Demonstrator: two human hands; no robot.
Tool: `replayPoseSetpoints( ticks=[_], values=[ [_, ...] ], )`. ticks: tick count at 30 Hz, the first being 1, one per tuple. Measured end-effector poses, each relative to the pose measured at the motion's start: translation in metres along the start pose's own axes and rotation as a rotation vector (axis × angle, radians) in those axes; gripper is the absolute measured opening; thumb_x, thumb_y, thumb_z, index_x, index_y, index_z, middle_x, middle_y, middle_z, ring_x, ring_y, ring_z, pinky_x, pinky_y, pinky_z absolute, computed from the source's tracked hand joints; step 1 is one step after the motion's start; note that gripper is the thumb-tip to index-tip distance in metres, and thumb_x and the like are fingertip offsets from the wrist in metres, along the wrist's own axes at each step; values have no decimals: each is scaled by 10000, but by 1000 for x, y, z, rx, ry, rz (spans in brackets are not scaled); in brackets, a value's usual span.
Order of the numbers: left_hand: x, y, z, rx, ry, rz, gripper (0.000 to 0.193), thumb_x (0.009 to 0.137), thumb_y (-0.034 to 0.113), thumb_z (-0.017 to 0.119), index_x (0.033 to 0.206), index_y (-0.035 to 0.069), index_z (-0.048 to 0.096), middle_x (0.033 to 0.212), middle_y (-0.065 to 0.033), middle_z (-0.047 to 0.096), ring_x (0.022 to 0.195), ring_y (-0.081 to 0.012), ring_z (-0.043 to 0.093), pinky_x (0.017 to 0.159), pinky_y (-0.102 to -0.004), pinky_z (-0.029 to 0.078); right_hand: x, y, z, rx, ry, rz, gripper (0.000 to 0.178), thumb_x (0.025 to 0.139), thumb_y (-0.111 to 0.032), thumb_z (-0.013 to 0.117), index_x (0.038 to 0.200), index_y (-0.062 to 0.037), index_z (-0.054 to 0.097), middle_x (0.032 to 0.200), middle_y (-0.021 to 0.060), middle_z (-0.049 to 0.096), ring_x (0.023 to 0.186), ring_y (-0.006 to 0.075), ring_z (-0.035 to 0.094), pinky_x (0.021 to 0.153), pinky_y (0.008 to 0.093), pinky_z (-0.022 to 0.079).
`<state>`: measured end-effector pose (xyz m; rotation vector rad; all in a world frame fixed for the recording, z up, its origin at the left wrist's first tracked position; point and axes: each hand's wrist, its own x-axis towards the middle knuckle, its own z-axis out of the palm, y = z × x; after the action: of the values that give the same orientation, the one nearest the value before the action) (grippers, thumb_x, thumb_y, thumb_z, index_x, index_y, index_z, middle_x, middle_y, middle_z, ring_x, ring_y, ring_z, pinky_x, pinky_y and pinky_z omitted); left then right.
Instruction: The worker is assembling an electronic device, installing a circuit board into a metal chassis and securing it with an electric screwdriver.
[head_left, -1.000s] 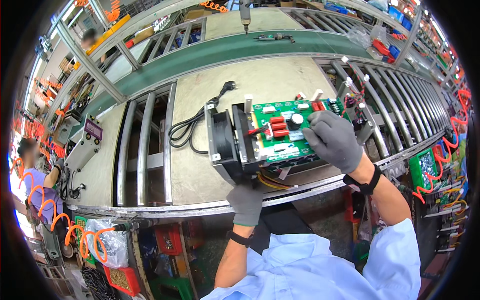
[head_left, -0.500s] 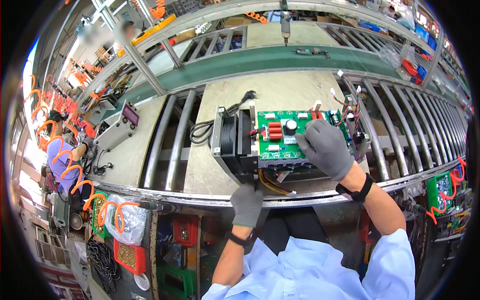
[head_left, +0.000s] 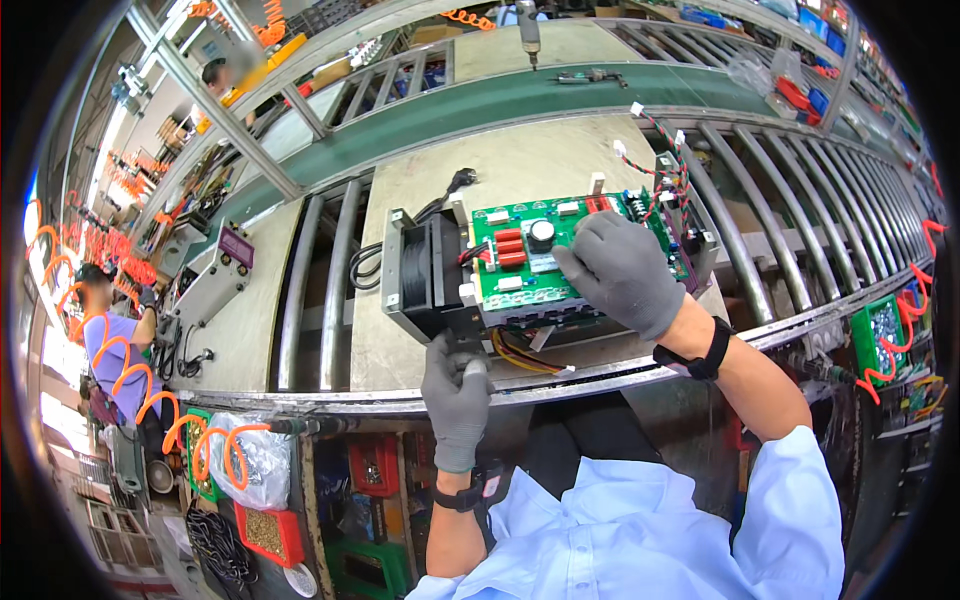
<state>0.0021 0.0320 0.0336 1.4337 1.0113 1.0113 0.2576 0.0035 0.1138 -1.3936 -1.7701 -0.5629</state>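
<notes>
A device with a green circuit board (head_left: 505,285) on top and a black fan housing (head_left: 432,270) at its left end rests on a pale board (head_left: 375,340). My right hand (head_left: 625,275), in a grey glove, is closed over the circuit board beside a round capacitor (head_left: 540,234). What its fingers grip is hidden beneath it. Palm toward me, my left hand (head_left: 456,400) is at the housing's near lower edge, index finger stretched up and thumb apart. Coloured wires (head_left: 525,355) hang from the device's near side. Red components (head_left: 510,247) stand on the circuit board.
Metal rollers (head_left: 790,220) run on both sides of the pale board. A screwdriver (head_left: 529,35) hangs above the green belt (head_left: 430,115); another tool (head_left: 590,78) lies on it. Red and green parts bins (head_left: 270,535) stand at lower left. A person (head_left: 115,345) works at far left.
My left hand has risen to the housing's near edge and turned, its fingers now pointing up. My right hand stays over the circuit board. The whole view has shifted and tilted slightly.
</notes>
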Motion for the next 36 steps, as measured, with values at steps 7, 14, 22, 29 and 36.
replayPoseSetpoints(
  ticks=[7,14,22,29,36],
  values=[
    [-25,-66,11,568,135,112,358,890,171,640,1210,11,648,725,-174,668,670,-305,690,619,-405,527,-1,-3,6,-6,-30,-15,215,832,-167,727,689,-79,592,686,78,574,676,258,616,559,384,510],
    [11,-70,16,911,169,347,209,767,158,686,639,25,587,640,-161,614,612,-364,623,569,-491,474,11,-10,-1,16,-4,-65,190,811,-172,742,766,-70,588,878,118,630,827,296,654,670,386,544],
    [20,-93,9,965,90,478,180,698,129,669,582,43,561,574,-140,583,567,-386,584,536,-506,429,-100,-61,-32,182,-256,95,167,774,-102,746,862,-65,609,955,95,639,916,294,655,749,395,551],
    [29,-120,-3,954,95,187,209,680,161,669,566,24,560,577,-173,594,540,-409,566,537,-515,418,-211,-30,-67,-165,-311,625,100,818,-123,708,861,-65,640,881,105,661,814,311,662,709,400,553],
    [40,-83,1,644,138,94,325,876,278,645,897,-37,724,754,-207,721,688,-361,703,623,-469,497,-321,2,-195,-604,-245,981,138,852,-187,669,908,-61,670,920,153,666,862,356,654,757,425,540]
  ],
)
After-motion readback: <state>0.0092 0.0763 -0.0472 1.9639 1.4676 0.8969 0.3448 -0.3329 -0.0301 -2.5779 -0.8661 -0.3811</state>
